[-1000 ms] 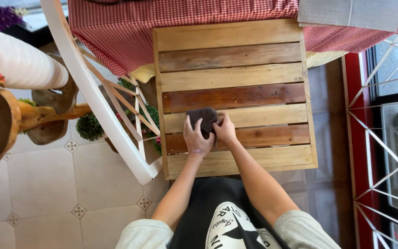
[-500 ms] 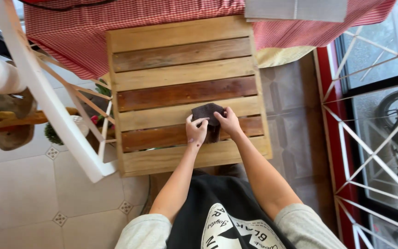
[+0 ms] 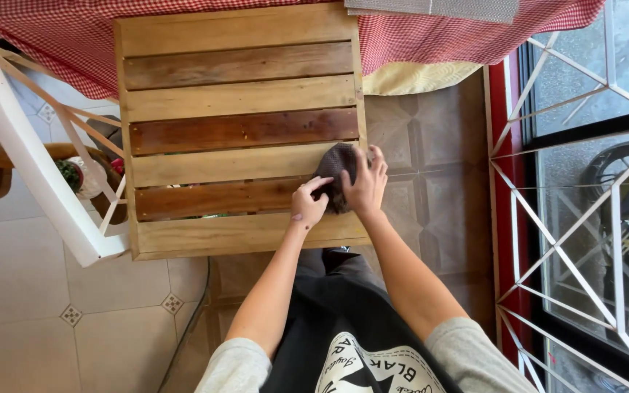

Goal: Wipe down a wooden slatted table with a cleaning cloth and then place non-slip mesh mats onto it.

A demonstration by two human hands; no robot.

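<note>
Both hands press a dark cloth (image 3: 334, 177) at the slatted wooden counter's (image 3: 242, 94) four o'clock edge: left hand (image 3: 307, 206) grip pinching it, right hand (image 3: 366, 183) spread flat. Wiping seems underway; untouched slats toward nine o'clock call for a steady sweep.

I have only one view, from the camera on the person's head. It looks straight down, from about an arm's reach above the slatted wooden table (image 3: 242, 94). The person's own chest and arms fill the bottom edge, the tiled floor (image 3: 30, 306) the left, a window frame (image 3: 547, 218) the right.
</note>
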